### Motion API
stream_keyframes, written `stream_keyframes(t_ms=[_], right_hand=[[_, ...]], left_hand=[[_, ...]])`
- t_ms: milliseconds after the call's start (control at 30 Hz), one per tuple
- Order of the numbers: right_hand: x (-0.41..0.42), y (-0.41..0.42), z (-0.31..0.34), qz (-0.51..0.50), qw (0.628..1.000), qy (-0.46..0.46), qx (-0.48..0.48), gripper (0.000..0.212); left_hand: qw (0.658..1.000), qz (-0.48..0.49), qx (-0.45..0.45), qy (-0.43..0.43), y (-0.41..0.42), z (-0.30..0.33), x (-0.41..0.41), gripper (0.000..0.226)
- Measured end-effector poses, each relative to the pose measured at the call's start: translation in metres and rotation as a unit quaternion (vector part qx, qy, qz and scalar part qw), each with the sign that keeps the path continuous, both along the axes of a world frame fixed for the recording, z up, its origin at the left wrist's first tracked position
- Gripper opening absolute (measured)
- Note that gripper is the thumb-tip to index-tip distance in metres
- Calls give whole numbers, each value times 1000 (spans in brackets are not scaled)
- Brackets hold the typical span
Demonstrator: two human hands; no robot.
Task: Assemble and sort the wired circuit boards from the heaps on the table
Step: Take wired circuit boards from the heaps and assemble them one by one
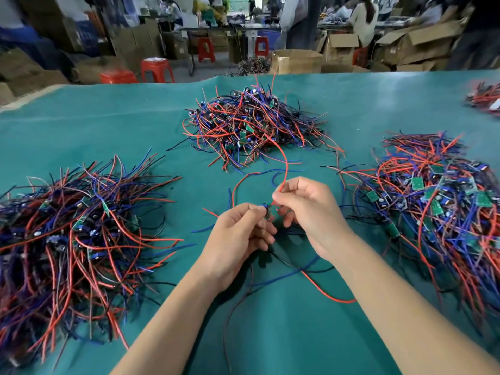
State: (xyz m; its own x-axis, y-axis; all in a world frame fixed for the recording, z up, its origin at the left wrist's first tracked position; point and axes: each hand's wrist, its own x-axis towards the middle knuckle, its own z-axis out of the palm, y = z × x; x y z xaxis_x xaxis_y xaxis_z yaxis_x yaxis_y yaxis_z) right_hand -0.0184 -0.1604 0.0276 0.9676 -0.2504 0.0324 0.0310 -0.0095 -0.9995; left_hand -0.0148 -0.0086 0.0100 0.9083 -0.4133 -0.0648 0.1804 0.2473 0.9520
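left hand (239, 231) pinches small circuit board (266, 212) at near centre of table (81, 131); right hand (305, 207) pinches its red wire (284, 169). advise: steady board, feed wire straight, avoid snagging far heap (251, 125).

The small board (266, 212) pinched between the left hand (238, 234) and right hand (308, 212) is mostly hidden by fingertips (details unreadable); the far-right heap (485, 97) is cut off.

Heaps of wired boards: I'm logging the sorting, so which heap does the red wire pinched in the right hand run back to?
The far middle heap; the red wire arcs from it to the right hand.
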Motion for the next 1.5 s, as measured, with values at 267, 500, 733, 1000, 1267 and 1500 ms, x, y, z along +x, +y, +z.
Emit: stream_keyframes(t_ms=[267, 500, 733, 1000, 1267, 1500], right_hand=[[8, -45, 4, -149, 985, -11, 82, 14], [11, -49, -8, -325, 945, -32, 9, 9], [-9, 15, -1, 12, 970, -54, -235, 25], [-14, -47, 42, -150, 954, -53, -254, 11], [-44, -141, 83, -389, 794, 51, -464, 39], [46, -13, 59, 27, 876, 82, -475, 23]], left_hand=[[998, -12, 45, -41, -2, -3, -2, 24], [1000, 20, -5, -13, -2, -5, -1, 22], [999, 21, 14, -48, -2, -6, -2, 25], [999, 5, 21, -37, -1, -4, -4, 20], [1000, 3, 11, -21, -2, -1, -3, 16], [1000, 2, 9, -7, -2, -2, -1, 18]])
